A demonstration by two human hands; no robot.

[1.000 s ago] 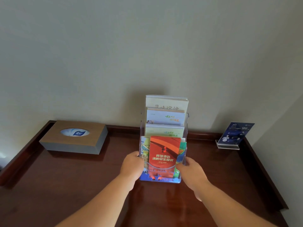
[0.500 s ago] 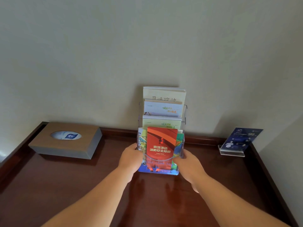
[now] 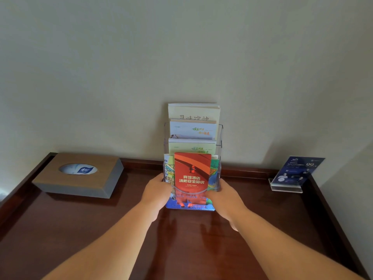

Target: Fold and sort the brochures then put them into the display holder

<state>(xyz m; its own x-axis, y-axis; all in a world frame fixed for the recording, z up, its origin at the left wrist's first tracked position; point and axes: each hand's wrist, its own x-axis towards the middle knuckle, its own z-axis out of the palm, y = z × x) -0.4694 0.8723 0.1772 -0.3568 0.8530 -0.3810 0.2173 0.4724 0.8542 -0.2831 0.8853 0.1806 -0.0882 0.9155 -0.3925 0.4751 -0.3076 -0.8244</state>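
At ten o'clock from us, a brown tissue box (image 3: 78,174) is sitting on the dark wooden table (image 3: 60,229), well apart from everything else. Straight ahead at twelve o'clock, the clear acrylic display holder (image 3: 219,138) is standing upright on the table, close to the wall.

Our left hand (image 3: 156,191) is gripping the holder's side at nine o'clock, low down. Its fingers are curling round the clear wall, though most of them are hidden behind the hand.

The holder's tiers are carrying stacked brochures. A cream stack (image 3: 193,112) is standing in the rearmost tier, with two pale green-lettered stacks (image 3: 192,130) stepping down before it. In the front pocket a red brochure (image 3: 192,174) is standing upright, and colourful illustrated brochures (image 3: 169,168) are showing behind it on both sides.

Our right hand (image 3: 224,196) is clasping the holder's side at three o'clock, the thumb lying across the front corner and the other fingers hidden.

At two o'clock, a dark blue sign card (image 3: 296,170) is leaning in a small clear stand near the table's rim.
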